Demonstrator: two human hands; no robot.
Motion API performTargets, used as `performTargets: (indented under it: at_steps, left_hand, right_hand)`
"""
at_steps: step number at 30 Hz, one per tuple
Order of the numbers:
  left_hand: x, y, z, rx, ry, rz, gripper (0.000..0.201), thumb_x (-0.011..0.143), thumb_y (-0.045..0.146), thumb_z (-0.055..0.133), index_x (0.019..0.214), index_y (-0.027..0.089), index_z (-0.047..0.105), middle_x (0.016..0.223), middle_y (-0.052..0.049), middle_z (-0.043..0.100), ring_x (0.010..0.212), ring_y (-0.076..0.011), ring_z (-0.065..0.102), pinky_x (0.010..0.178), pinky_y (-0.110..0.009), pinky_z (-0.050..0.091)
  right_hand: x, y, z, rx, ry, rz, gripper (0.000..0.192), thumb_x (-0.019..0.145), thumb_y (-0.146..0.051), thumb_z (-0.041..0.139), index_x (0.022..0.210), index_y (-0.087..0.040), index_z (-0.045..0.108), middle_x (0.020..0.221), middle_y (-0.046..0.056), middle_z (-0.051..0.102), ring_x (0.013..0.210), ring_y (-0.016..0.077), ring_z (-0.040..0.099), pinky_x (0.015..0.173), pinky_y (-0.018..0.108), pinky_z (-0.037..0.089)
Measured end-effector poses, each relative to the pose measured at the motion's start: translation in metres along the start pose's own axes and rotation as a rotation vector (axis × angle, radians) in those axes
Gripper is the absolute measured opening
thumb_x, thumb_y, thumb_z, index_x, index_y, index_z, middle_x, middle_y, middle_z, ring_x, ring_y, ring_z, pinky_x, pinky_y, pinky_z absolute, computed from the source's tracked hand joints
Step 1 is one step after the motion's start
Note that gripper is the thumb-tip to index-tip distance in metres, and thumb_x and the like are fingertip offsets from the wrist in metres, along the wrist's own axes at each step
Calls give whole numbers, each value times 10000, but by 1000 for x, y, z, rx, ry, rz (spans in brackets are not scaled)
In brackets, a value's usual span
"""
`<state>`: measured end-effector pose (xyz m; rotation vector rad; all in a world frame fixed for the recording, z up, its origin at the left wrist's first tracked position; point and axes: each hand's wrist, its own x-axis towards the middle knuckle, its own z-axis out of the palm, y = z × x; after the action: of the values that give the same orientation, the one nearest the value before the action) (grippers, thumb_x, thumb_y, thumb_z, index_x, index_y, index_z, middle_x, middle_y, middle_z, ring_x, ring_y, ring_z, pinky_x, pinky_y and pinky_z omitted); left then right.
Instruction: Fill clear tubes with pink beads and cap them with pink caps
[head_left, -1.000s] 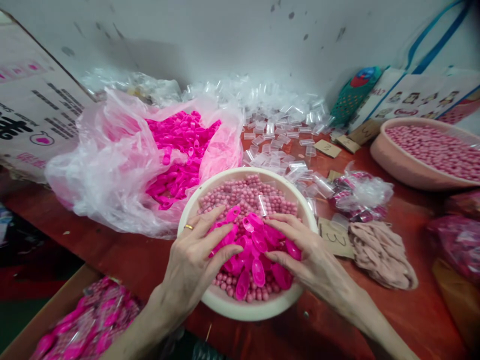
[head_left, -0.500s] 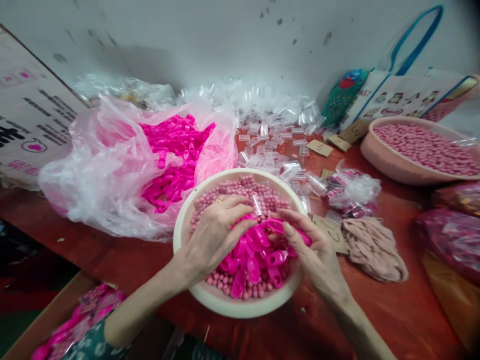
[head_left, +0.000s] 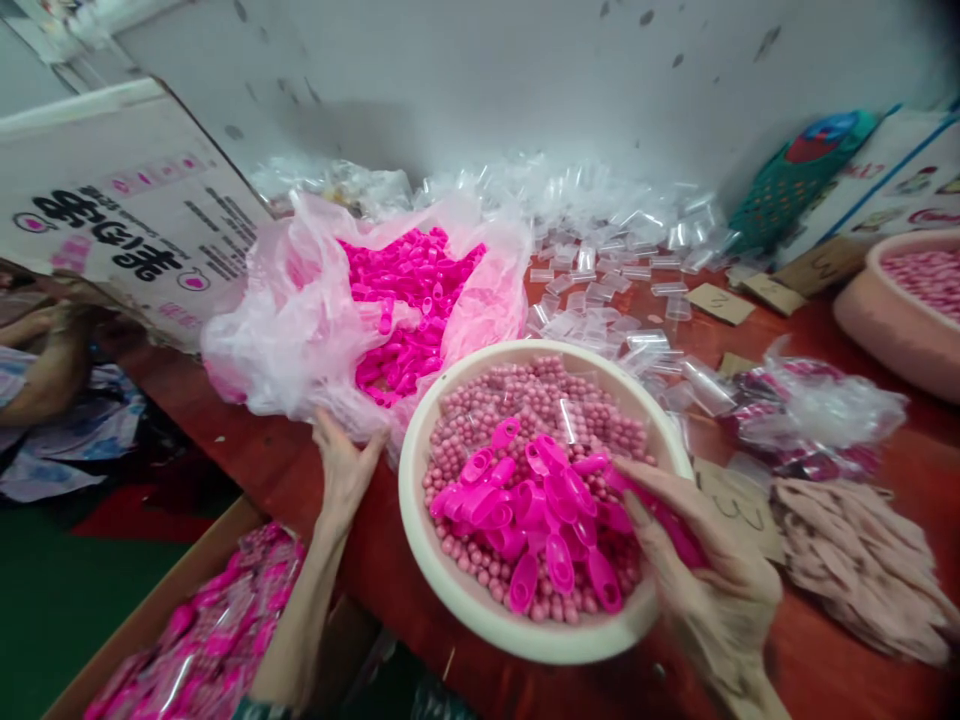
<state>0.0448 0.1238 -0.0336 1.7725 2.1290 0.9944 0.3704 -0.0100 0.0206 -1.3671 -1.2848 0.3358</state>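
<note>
Left hand (head_left: 341,465) has left bowl (head_left: 450,590), fingers spread on plastic bag (head_left: 300,340). Right hand (head_left: 701,570) curled around pink caps (head_left: 540,500); beads (head_left: 540,400) and clear tubes (head_left: 600,300) remain unassembled.

Glossy plastic scoops (head_left: 546,500) on matt beads (head_left: 525,395) in a smooth plastic bowl (head_left: 427,575).

A red-brown bench (head_left: 315,480) carries everything here. Front and centre sits a cream bowl (head_left: 450,590) at the near edge, and just beside it on the left a pink plastic bag (head_left: 285,340) sprawls open. Behind them, clear plastic tubes (head_left: 600,250) lie scattered to the wall. Cardboard tags (head_left: 720,302) lie flat further right, a second bowl (head_left: 892,330) sits at the far right, and a beige bundle (head_left: 862,560) rests near the front.
</note>
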Motion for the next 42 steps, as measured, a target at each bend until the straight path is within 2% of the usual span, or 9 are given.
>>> performTargets:
  at_steps: [3, 9, 16, 19, 25, 30, 32, 36, 42]
  left_hand:
    - [37, 4, 35, 1, -89, 4, 1031, 749, 496, 554, 1425, -47, -3, 1488, -327, 17, 1372, -452, -13, 1073, -596, 195]
    - [95, 37, 88, 26, -117, 97, 926, 805, 424, 513, 1431, -28, 2, 1471, -335, 74, 1370, -457, 24, 1074, -579, 208]
    - [119, 49, 94, 20, -185, 202, 819, 810, 371, 537, 1440, 64, 115, 1456, -273, 195, 1375, -419, 135, 1063, -542, 261]
    - [113, 47, 74, -1, -273, 284, 845, 774, 415, 565, 1434, 73, 164, 1457, -255, 234, 1353, -403, 228, 1045, -515, 301]
    - [76, 33, 5, 19, -368, 393, 460, 745, 424, 595, 1089, 120, 626, 1153, -139, 614, 1079, -337, 560, 931, -442, 426]
    - [31, 84, -33, -69, -48, 429, 227, 798, 306, 608, 951, 151, 674, 942, -40, 683, 852, -223, 624, 833, -342, 469]
    - [16, 124, -32, -214, -74, 542, 158, 810, 245, 605, 920, 161, 682, 911, -26, 689, 836, -195, 630, 798, -308, 485]
    - [-7, 193, -9, -225, -396, 867, 96, 809, 200, 607, 837, 155, 687, 852, -59, 695, 786, -192, 641, 745, -328, 506]
    - [-28, 213, 35, -183, -573, 1190, 141, 870, 215, 519, 958, 137, 597, 980, -103, 622, 984, -220, 581, 857, -371, 468]
  right_hand:
    - [-1, 3, 1, -33, -15, -51, 355, 786, -64, 611, 1087, -247, 654, 1022, -15, 690, 943, 143, 626, 916, 246, 479]
    - [-2, 5, 1, -73, -23, -93, 394, 768, -45, 620, 1110, -238, 643, 1049, 4, 678, 983, 180, 620, 943, 304, 468]
    - [5, -4, 4, -79, -105, -26, 343, 814, -71, 569, 1091, -264, 628, 1081, 38, 637, 1006, 199, 598, 923, 365, 457]
    - [9, -6, 4, -66, -157, -43, 333, 812, -65, 567, 1080, -252, 630, 1073, 50, 639, 1012, 198, 596, 907, 355, 472]
    - [13, -11, -1, -24, -32, 33, 295, 786, -112, 630, 1042, -256, 657, 1027, 32, 657, 979, 189, 609, 904, 339, 474]
    - [18, -5, 1, 385, 191, 501, 240, 819, -312, 626, 1047, -240, 641, 1010, 48, 689, 852, 195, 663, 775, 356, 527]
    - [20, -1, 0, 515, 244, 577, 265, 808, -352, 635, 1047, -236, 631, 941, 47, 710, 749, 186, 671, 682, 339, 535]
    - [16, 5, -6, 572, 235, 631, 269, 806, -353, 643, 1044, -227, 633, 719, 8, 696, 609, 148, 623, 583, 274, 490]
    - [10, 5, -10, 526, 237, 594, 257, 816, -355, 630, 1027, -209, 642, 643, -12, 635, 552, 115, 545, 540, 228, 425]
